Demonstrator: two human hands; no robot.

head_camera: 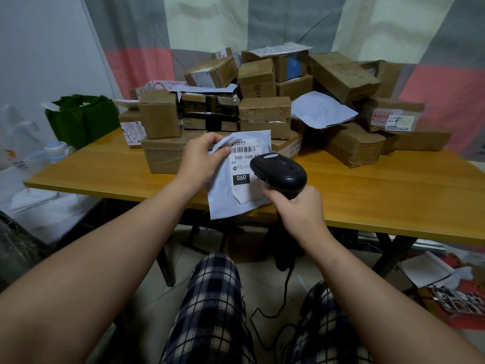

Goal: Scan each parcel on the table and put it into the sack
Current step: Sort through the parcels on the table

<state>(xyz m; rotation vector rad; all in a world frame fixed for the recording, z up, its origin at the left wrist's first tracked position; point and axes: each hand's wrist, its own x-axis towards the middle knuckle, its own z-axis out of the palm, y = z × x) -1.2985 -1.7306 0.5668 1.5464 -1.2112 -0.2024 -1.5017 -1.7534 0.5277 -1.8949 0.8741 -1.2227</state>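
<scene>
My left hand [202, 156] pinches the top left corner of a pale blue mailer bag [223, 198], held upright over the table's front edge with its white barcode label [245, 164] facing me. My right hand [299, 206] grips the handle of a black barcode scanner [279, 173], whose head covers the right part of the label. Several brown cardboard parcels [265, 116] are piled at the back of the wooden table [380, 198]. A white sack [29, 177] hangs at the table's left end.
A green bag [81, 119] stands at the table's back left corner. The scanner's black cable [283, 292] trails down between my knees. Papers and packets [446, 285] lie on the floor at the right. A curtain hangs behind the pile.
</scene>
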